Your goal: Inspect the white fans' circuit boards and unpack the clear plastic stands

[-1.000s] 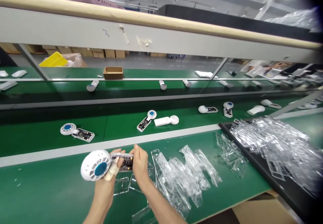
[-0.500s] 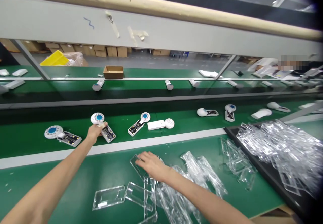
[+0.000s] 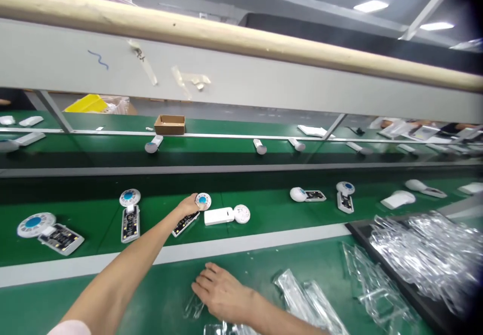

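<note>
Factory assembly line, pretty much for sure. Long green conveyor belt [image 3: 264, 219] running down the room, rows of half-built white handheld gadgets with blue discs [image 3: 130, 197] spaced along it, heaps of clear moulded plastic trays [image 3: 422, 254] piled beside it, plus a small open brown cardboard box [image 3: 169, 124] and bright rectangular ceiling lights [image 3: 371, 6]. Total production floor vibes.

White round device [image 3: 203, 201], blue centre

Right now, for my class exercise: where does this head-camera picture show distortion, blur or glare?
In the head view, the pale rail bows from wide-lens distortion; in the head view, the clear plastic trays at right look blurred and glinting; in the head view, the ceiling light burns out to plain white.
</note>
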Tool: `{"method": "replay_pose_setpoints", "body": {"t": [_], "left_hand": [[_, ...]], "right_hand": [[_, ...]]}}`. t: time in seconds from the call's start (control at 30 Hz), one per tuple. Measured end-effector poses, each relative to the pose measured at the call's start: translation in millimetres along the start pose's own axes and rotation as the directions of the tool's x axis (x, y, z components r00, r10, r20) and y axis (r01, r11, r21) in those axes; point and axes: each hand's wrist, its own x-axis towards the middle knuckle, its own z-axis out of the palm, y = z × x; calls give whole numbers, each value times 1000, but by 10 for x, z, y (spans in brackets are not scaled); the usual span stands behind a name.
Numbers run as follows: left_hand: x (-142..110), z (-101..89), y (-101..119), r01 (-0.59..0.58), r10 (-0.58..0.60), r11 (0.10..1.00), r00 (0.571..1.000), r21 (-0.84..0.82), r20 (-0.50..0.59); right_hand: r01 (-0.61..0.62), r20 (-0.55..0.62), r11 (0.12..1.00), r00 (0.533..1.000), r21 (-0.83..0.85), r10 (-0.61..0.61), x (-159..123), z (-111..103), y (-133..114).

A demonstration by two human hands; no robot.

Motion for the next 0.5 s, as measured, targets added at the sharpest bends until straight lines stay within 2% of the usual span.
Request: {"method": "replay_pose_setpoints", "body": {"t": [0.07,0.1,0.17,0.23,0.33,0.4,0.43,0.5], "left_hand": [[21,7,-3,21,-20,999,1000,-49,21],[7,-8,-14,27,-26,996,1000,-80,11],[-71,-65,-40,19,-25,989,999,-149,-38],[-211,-150,-55,-17,-10,970,994,-241,-109],[-511,-307,-53,-73,-3,916,982,-395,-190],[-744,-399,-46,-104,-6,867,975,-487,-220],[-862,-433,-44,-109,-14,829,977,-549,-215],[-1088,-467,-47,-95,-27,739,985,-667,-170]], "right_hand": [[-164,-32,973,985,160,171,-28,-17,-66],[-250,-61,929,959,274,276,-32,-40,-102],[-355,-123,775,868,523,481,-18,-107,-165],[-379,-157,625,759,683,631,22,-182,-205],[-479,-158,503,593,719,790,124,-290,-241],[-571,-129,445,508,690,852,229,-370,-280],[-600,-122,435,490,671,863,294,-415,-308],[-631,-143,474,502,614,853,444,-506,-381]]}}
